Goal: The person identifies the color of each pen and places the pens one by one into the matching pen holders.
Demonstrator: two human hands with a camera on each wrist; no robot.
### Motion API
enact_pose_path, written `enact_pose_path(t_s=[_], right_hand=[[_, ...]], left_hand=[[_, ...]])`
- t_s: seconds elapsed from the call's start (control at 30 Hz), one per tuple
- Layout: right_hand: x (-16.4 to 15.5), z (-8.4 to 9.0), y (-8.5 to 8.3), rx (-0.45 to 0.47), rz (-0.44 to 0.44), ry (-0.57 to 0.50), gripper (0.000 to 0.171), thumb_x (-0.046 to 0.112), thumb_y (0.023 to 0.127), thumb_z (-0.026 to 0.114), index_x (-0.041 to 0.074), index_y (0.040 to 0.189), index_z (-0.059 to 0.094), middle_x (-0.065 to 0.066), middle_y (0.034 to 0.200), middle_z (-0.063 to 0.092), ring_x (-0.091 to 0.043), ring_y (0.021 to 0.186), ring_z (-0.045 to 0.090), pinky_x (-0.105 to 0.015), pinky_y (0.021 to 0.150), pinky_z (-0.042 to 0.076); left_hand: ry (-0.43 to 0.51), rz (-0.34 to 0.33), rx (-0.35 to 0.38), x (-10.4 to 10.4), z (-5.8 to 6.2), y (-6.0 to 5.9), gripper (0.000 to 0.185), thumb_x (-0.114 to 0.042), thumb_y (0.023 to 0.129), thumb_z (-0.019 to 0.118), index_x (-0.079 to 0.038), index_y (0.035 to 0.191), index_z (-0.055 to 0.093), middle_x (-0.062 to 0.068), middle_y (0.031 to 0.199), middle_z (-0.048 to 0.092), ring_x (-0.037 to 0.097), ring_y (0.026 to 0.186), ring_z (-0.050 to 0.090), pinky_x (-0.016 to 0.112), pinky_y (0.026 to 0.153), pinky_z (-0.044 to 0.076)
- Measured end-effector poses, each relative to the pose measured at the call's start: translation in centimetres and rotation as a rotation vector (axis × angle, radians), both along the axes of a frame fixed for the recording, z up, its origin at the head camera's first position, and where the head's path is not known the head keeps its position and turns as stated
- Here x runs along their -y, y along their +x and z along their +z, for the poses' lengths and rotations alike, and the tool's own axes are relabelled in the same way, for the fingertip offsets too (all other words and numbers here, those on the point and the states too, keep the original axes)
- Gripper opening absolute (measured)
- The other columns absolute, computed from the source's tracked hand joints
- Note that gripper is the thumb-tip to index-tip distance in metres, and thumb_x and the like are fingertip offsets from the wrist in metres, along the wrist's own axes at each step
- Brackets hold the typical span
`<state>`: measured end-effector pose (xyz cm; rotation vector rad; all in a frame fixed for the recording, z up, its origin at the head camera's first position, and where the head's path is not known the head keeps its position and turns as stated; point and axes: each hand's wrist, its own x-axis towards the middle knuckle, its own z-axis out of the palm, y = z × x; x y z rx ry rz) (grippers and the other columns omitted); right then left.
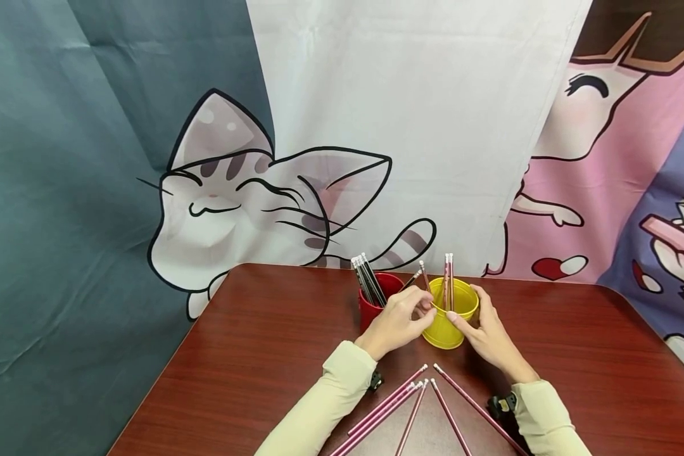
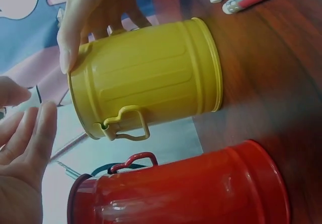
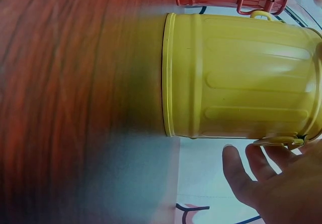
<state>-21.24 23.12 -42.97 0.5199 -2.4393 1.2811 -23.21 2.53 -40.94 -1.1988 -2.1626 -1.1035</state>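
A yellow bucket stands upright near the back of the table with a few pink pencils in it. My right hand holds its right side, thumb at the near rim, fingers around the far side. Left of the bucket's rim is my left hand, its fingers loosely bent; the left wrist view shows nothing between the fingers. Beside it stands a red bucket, partly hidden by that hand, holding several black pencils.
Several pink pencils lie fanned out on the brown table between my forearms, eraser ends toward the buckets. Behind the table's back edge hangs a printed cloth with cartoon figures.
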Motion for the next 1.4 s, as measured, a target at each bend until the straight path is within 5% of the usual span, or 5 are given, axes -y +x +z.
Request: enact_pose_path(t_s=[0.23, 0.4, 0.73, 1.17, 1.4], right_hand=[[-1.2, -2.5, -1.8, -0.006, 0.031, -0.028, 0.067, 0.011, 0.084, 0.065, 0.000, 0.137, 0.024, -0.019, 0.112, 0.056, -0.027, 0.093, 0.056, -0.007, 0.079, 0.040], [-1.5, -3.2, -2.2, 0.009, 0.041, -0.039, 0.068, 0.017, 0.084, 0.065, 0.004, 0.137, 0.024, -0.015, 0.114, 0.055, -0.025, 0.094, 0.056, -0.007, 0.080, 0.040], [0.0, 0.2, 0.1, 0.012, -0.001, 0.004, 0.066, 0.009, 0.084, 0.064, -0.007, 0.134, 0.024, -0.022, 0.113, 0.053, -0.008, 0.092, 0.051, -0.006, 0.080, 0.036], [-1.3, -2.3, -1.6, 0.048, 0.017, 0.012, 0.070, 0.015, 0.086, 0.063, 0.000, 0.139, 0.020, -0.023, 0.120, 0.048, -0.030, 0.100, 0.051, -0.005, 0.081, 0.035], [-0.2, -0.5, -0.2, 0.058, 0.042, -0.038, 0.066, 0.011, 0.086, 0.062, -0.005, 0.135, 0.022, -0.026, 0.119, 0.046, -0.033, 0.098, 0.051, -0.005, 0.080, 0.036]], left_hand=[[-0.252, -0.018, 0.034, 0.9, -0.3, 1.4, 0.012, -0.009, 0.082, 0.064, -0.003, 0.093, 0.060, 0.001, 0.083, 0.057, 0.001, 0.072, 0.053, 0.002, 0.069, 0.041], [-0.396, 0.002, 0.158, 2.0, -1.1, 2.4, 0.016, -0.015, 0.082, 0.066, -0.006, 0.095, 0.060, -0.001, 0.082, 0.057, 0.002, 0.073, 0.054, 0.003, 0.068, 0.041], [-0.700, 0.055, 0.357, 3.5, -2.4, 4.0, 0.016, -0.018, 0.077, 0.068, -0.013, 0.091, 0.063, -0.008, 0.077, 0.057, -0.001, 0.068, 0.049, 0.010, 0.063, 0.042], [-0.739, 0.098, 0.356, 4.2, -3.8, 4.9, 0.019, -0.017, 0.072, 0.071, -0.013, 0.084, 0.058, -0.007, 0.073, 0.048, 0.002, 0.068, 0.044, 0.011, 0.062, 0.037], [-0.789, 0.160, 0.355, 4.0, -4.0, 5.3, 0.019, -0.018, 0.073, 0.071, -0.013, 0.074, 0.053, -0.006, 0.066, 0.043, 0.006, 0.065, 0.041, 0.017, 0.056, 0.035]])
